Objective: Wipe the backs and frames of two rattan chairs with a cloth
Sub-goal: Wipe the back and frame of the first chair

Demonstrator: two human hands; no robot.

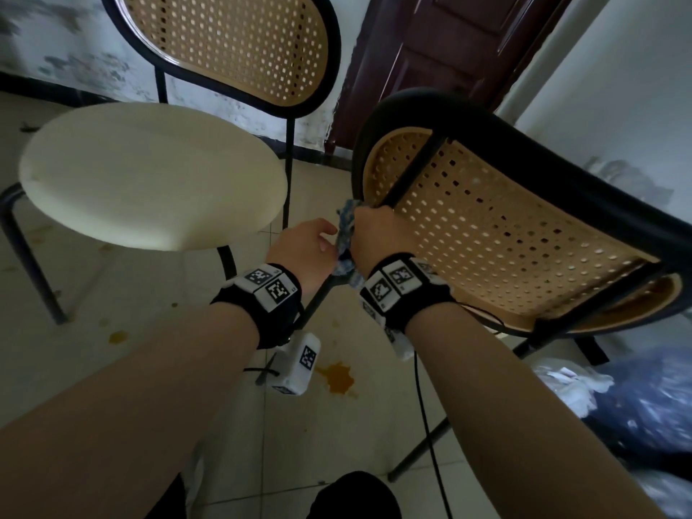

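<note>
Two rattan chairs with black frames stand on the floor. The far chair (228,46) faces me, its cream seat (149,174) to the left. The near chair's rattan back (498,234) fills the right, seen from behind. My right hand (374,234) grips a blue-and-white cloth (346,234) wrapped round a black upright bar (412,170) of the near chair's frame. My left hand (305,249) is just left of it, fingers curled, touching the cloth's lower part; the fingertips are hidden behind the hand.
A dark wooden door (449,50) stands behind the chairs. The tiled floor (131,331) carries orange stains (337,376). A dark bag with white crumpled material (618,406) lies at the right. A black cable (427,425) hangs from my right wristband.
</note>
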